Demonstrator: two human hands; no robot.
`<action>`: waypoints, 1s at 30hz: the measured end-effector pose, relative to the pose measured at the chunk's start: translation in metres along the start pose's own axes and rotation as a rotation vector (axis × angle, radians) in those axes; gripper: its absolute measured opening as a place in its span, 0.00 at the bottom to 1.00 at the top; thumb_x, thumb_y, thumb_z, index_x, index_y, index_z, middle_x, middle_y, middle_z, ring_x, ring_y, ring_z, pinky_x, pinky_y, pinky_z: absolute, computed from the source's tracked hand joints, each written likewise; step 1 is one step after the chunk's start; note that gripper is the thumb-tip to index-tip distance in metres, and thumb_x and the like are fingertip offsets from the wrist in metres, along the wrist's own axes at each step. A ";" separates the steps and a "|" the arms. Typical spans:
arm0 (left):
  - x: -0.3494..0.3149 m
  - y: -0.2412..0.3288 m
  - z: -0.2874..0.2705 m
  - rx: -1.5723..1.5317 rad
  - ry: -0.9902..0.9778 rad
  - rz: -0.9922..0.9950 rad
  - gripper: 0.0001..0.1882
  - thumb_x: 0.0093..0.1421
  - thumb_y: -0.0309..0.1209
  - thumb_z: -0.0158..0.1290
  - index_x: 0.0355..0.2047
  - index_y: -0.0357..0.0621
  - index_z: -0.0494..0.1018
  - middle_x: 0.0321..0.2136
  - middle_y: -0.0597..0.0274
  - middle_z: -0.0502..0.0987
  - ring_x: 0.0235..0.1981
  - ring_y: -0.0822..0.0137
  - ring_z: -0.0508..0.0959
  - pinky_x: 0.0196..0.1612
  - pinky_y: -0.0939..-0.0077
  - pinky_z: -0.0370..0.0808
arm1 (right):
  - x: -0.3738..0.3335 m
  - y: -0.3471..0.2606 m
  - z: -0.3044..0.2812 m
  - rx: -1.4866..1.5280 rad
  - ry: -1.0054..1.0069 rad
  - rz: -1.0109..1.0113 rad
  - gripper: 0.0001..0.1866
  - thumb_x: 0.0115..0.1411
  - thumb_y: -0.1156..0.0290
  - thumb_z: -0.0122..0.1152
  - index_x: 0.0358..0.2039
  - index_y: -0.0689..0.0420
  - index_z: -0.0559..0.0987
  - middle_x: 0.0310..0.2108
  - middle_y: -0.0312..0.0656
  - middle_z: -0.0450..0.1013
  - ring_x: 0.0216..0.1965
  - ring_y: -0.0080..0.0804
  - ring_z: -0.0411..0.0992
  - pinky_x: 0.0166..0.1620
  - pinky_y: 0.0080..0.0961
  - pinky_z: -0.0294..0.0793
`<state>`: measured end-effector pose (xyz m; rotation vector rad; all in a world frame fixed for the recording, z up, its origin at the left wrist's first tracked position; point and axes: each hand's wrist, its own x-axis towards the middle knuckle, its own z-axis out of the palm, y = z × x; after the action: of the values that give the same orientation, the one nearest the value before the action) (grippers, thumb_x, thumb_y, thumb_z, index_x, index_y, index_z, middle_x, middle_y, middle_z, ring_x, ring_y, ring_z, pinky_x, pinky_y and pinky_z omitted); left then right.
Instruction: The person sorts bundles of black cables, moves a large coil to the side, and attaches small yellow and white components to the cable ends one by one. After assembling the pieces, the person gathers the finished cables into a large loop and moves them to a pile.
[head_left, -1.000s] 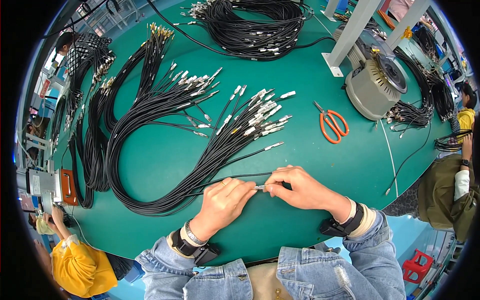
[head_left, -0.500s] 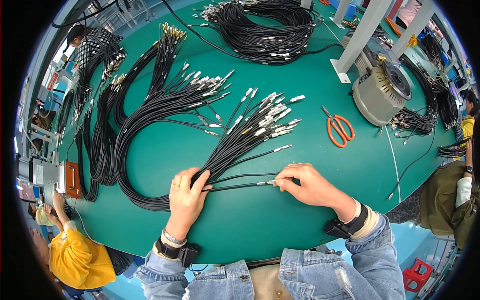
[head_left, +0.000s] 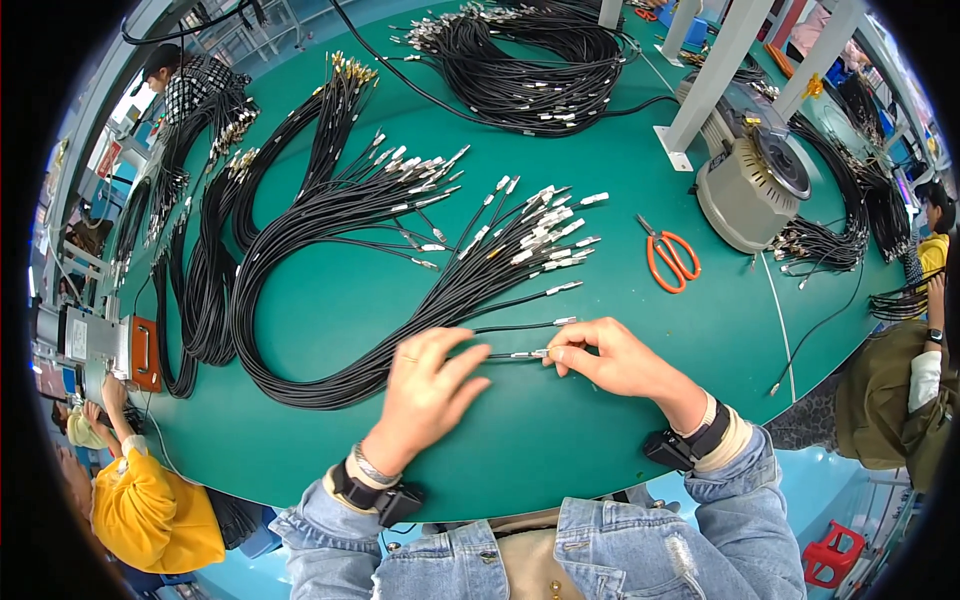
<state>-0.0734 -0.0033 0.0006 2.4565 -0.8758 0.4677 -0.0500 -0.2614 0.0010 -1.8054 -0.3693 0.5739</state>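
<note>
Right hand [head_left: 610, 362] pinches a thin black cable [head_left: 500, 355] by its metal tip; left hand [head_left: 428, 388] lies flat-fingered on it, left of the orange scissors [head_left: 671, 258]. It looks light, limp; grip the stiff connector.

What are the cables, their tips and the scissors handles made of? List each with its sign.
Cables: probably rubber or plastic sheathing, matte black, bending in soft loops.
Tips: likely metal, silvery and glinting.
Scissors handles: seemingly plastic, glossy orange, smooth moulded loops.
</note>
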 end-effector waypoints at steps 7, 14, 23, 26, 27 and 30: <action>0.021 0.018 0.017 -0.243 -0.150 -0.036 0.11 0.51 0.27 0.62 0.35 0.44 0.77 0.32 0.61 0.78 0.29 0.61 0.78 0.31 0.71 0.75 | -0.006 -0.004 -0.001 -0.011 -0.045 -0.043 0.10 0.62 0.71 0.52 0.33 0.64 0.79 0.24 0.39 0.74 0.26 0.24 0.71 0.32 0.24 0.71; 0.010 0.007 0.020 -0.274 -0.088 -0.051 0.07 0.54 0.27 0.60 0.34 0.42 0.77 0.21 0.62 0.77 0.19 0.63 0.77 0.22 0.74 0.73 | -0.005 0.004 -0.006 -0.037 -0.044 -0.076 0.10 0.62 0.71 0.53 0.32 0.64 0.79 0.24 0.38 0.74 0.27 0.24 0.71 0.33 0.24 0.71; 0.013 0.025 0.016 -0.713 -0.347 -0.535 0.05 0.60 0.24 0.55 0.34 0.35 0.74 0.22 0.60 0.78 0.22 0.74 0.77 0.24 0.80 0.72 | -0.003 0.011 -0.017 0.057 -0.079 -0.011 0.11 0.64 0.70 0.52 0.30 0.64 0.77 0.25 0.37 0.75 0.29 0.23 0.71 0.36 0.24 0.70; 0.022 0.032 0.026 -0.769 -0.351 -0.560 0.05 0.61 0.24 0.54 0.35 0.34 0.74 0.23 0.61 0.79 0.23 0.75 0.77 0.25 0.81 0.72 | -0.005 0.010 -0.018 0.070 -0.060 -0.017 0.11 0.64 0.70 0.52 0.30 0.64 0.77 0.25 0.37 0.75 0.30 0.23 0.71 0.37 0.24 0.70; 0.024 0.034 0.029 -0.767 -0.320 -0.549 0.05 0.61 0.24 0.54 0.35 0.34 0.74 0.23 0.61 0.79 0.23 0.75 0.77 0.26 0.81 0.72 | -0.004 0.009 -0.017 0.072 -0.053 -0.009 0.11 0.64 0.70 0.52 0.30 0.64 0.77 0.25 0.37 0.75 0.30 0.23 0.71 0.36 0.24 0.70; 0.025 0.034 0.034 -0.776 -0.285 -0.547 0.06 0.60 0.24 0.55 0.36 0.33 0.74 0.24 0.61 0.79 0.24 0.76 0.77 0.26 0.81 0.73 | -0.003 0.008 -0.016 0.075 -0.033 0.007 0.11 0.64 0.70 0.52 0.30 0.63 0.77 0.25 0.37 0.75 0.30 0.23 0.71 0.36 0.24 0.70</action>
<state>-0.0718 -0.0571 -0.0045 1.9125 -0.3391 -0.3680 -0.0443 -0.2783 -0.0018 -1.7278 -0.3594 0.6153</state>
